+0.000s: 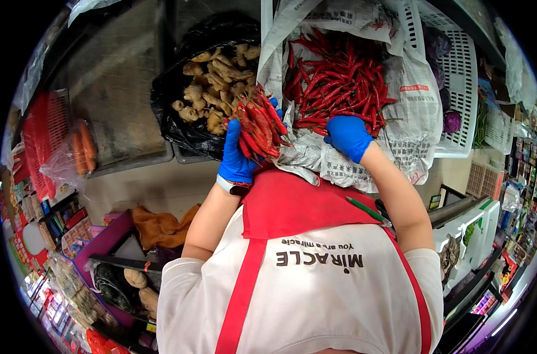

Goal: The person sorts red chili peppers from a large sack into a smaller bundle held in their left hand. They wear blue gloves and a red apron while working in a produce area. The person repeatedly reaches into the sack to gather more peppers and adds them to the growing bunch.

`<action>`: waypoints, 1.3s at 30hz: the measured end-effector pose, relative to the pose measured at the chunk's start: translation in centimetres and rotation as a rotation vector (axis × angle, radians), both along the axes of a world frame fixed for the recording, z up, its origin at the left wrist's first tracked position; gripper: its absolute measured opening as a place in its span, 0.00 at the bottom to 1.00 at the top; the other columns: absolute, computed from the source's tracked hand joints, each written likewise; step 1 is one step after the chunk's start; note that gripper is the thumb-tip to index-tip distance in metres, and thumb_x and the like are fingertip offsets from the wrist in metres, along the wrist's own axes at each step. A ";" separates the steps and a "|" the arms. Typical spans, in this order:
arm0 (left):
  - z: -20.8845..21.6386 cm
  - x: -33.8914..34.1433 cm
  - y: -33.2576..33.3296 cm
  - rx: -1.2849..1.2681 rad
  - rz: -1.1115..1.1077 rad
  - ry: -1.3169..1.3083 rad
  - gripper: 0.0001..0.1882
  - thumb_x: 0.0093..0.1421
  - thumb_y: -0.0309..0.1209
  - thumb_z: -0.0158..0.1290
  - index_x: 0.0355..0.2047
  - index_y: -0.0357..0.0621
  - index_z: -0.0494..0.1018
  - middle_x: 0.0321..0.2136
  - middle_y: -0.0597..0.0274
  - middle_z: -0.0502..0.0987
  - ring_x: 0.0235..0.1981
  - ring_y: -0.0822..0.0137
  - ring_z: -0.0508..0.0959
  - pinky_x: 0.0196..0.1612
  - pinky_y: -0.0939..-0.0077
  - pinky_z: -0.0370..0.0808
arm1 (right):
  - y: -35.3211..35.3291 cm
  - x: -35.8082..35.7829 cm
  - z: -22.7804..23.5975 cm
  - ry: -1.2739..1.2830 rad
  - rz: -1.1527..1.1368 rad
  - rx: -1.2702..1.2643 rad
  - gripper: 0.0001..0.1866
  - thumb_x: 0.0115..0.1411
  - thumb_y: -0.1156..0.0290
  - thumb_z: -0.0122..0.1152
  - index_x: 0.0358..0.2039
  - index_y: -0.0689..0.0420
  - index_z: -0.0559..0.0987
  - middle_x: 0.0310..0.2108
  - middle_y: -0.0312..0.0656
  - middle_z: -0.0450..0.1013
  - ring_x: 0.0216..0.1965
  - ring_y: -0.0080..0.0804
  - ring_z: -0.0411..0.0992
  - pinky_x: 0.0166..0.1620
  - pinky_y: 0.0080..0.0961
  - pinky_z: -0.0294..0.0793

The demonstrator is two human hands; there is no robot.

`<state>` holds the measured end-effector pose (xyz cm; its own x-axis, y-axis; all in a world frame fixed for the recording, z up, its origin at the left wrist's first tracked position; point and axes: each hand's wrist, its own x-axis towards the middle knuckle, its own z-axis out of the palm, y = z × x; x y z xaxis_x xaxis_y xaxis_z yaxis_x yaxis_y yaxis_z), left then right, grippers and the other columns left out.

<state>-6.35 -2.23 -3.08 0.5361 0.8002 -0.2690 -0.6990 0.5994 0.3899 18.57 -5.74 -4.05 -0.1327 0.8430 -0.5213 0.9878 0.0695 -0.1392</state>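
My left hand [236,159], in a blue glove, is closed around a bunch of red chili peppers [260,127], with its thumb upright along their left side. The bunch is above the edge between the ginger and the chili crate. At the near edge of a heap of red chilies [345,76], my gloved right hand [348,137] has its fingers curled in against the peppers. Whatever is in those fingers is hidden under the hand. Printed newspaper [419,112] lines the white crate below the heap and folds over its near side.
Ginger roots [221,76] fill a black plastic bag [168,88] left of the chilies. A white slotted basket [463,76] with a red cabbage [452,122] stands to the right. Bagged carrots [84,147] lie at far left beside a dark tray [115,88].
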 end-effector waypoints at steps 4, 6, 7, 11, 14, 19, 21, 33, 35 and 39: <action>0.2 0.0 0.1 0.034 -0.016 -0.023 0.46 0.50 0.57 0.50 0.59 0.41 0.47 0.56 0.52 0.57 0.56 0.56 0.61 0.58 0.60 0.59 | 0.5 -0.3 -1.0 -0.007 -0.019 0.021 0.12 0.47 0.61 0.56 0.25 0.57 0.77 0.26 0.50 0.73 0.31 0.47 0.72 0.33 0.39 0.71; 0.5 0.0 -0.1 0.026 -0.017 -0.028 0.46 0.50 0.56 0.50 0.59 0.41 0.47 0.56 0.52 0.57 0.56 0.56 0.61 0.58 0.60 0.59 | 0.9 0.0 0.7 0.054 -0.046 0.033 0.14 0.48 0.60 0.55 0.26 0.57 0.78 0.27 0.51 0.73 0.31 0.48 0.73 0.33 0.40 0.72; 0.6 0.0 -0.1 0.024 -0.012 -0.029 0.45 0.50 0.56 0.50 0.59 0.41 0.47 0.56 0.52 0.57 0.56 0.56 0.61 0.58 0.60 0.59 | 1.4 0.4 1.6 0.024 -0.162 -0.015 0.16 0.42 0.57 0.58 0.26 0.56 0.77 0.27 0.48 0.72 0.30 0.47 0.71 0.33 0.39 0.70; 0.5 -0.1 -0.1 0.051 -0.029 -0.066 0.46 0.50 0.56 0.51 0.59 0.41 0.46 0.56 0.50 0.56 0.57 0.55 0.59 0.59 0.60 0.57 | 2.5 1.2 7.9 0.596 -0.395 -0.116 0.14 0.49 0.61 0.60 0.26 0.60 0.76 0.22 0.42 0.72 0.25 0.29 0.71 0.31 0.25 0.69; 0.2 0.0 -0.1 0.051 -0.056 -0.105 0.48 0.49 0.58 0.51 0.59 0.40 0.46 0.56 0.50 0.57 0.56 0.54 0.60 0.59 0.59 0.58 | 2.7 -2.1 12.6 1.021 -0.561 -0.223 0.12 0.50 0.65 0.61 0.25 0.62 0.75 0.20 0.37 0.70 0.25 0.19 0.67 0.31 0.19 0.68; 0.6 -0.2 -0.4 -0.007 -0.051 -0.023 0.50 0.44 0.61 0.52 0.58 0.39 0.49 0.53 0.50 0.61 0.53 0.55 0.64 0.56 0.61 0.63 | 3.1 -9.0 12.7 0.975 -0.215 0.059 0.14 0.48 0.60 0.59 0.25 0.59 0.76 0.20 0.43 0.72 0.23 0.32 0.71 0.29 0.25 0.69; 0.3 -0.4 -0.5 -0.006 -0.089 -0.001 0.53 0.42 0.64 0.51 0.58 0.39 0.48 0.54 0.48 0.59 0.54 0.54 0.63 0.56 0.59 0.62 | 3.5 -10.5 12.5 0.775 -0.154 0.125 0.14 0.47 0.58 0.58 0.25 0.57 0.76 0.22 0.45 0.71 0.24 0.39 0.71 0.29 0.30 0.69; 0.7 -0.5 -0.2 0.073 -0.038 -0.030 0.51 0.43 0.61 0.53 0.58 0.42 0.48 0.53 0.53 0.61 0.52 0.58 0.65 0.54 0.62 0.65 | 3.7 -6.4 12.1 0.953 -0.327 0.247 0.17 0.49 0.56 0.60 0.29 0.57 0.77 0.25 0.45 0.72 0.25 0.36 0.71 0.30 0.27 0.70; 0.8 0.1 -0.2 0.083 -0.005 -0.030 0.51 0.44 0.61 0.52 0.59 0.42 0.46 0.56 0.54 0.57 0.56 0.58 0.61 0.57 0.63 0.61 | 4.0 -2.3 11.3 1.027 -0.511 0.453 0.16 0.50 0.58 0.60 0.32 0.58 0.76 0.27 0.45 0.73 0.26 0.34 0.71 0.32 0.25 0.70; 0.7 0.2 0.1 0.073 -0.007 -0.038 0.51 0.45 0.60 0.52 0.60 0.42 0.44 0.59 0.52 0.52 0.59 0.58 0.56 0.59 0.63 0.57 | 4.5 3.7 6.7 0.487 -0.411 0.364 0.14 0.51 0.61 0.58 0.36 0.55 0.76 0.29 0.45 0.74 0.31 0.37 0.73 0.35 0.29 0.71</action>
